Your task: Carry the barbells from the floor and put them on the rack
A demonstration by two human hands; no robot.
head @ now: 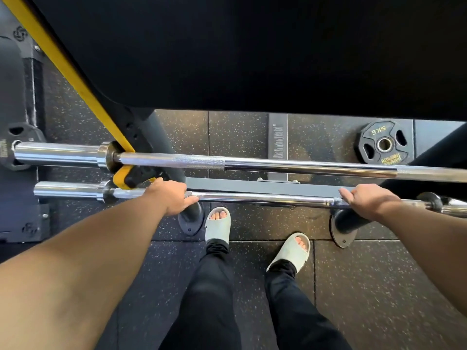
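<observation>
Two chrome barbells lie crosswise in front of me. The nearer, shorter barbell (265, 197) is in both hands: my left hand (171, 197) is wrapped over it near its left collar, and my right hand (366, 199) lies over it near the right collar, fingers curled on top. The farther, longer barbell (252, 164) rests higher up, its left end by a yellow hook (123, 173) of the rack (75, 72). The rack's yellow-and-black upright slants up to the left.
A black 5 kg plate (384, 144) lies on the speckled rubber floor at the right. Two black round rack feet (190, 219) (343, 229) stand just beyond my sandalled feet (218, 223). A large black padded surface (252, 46) fills the top.
</observation>
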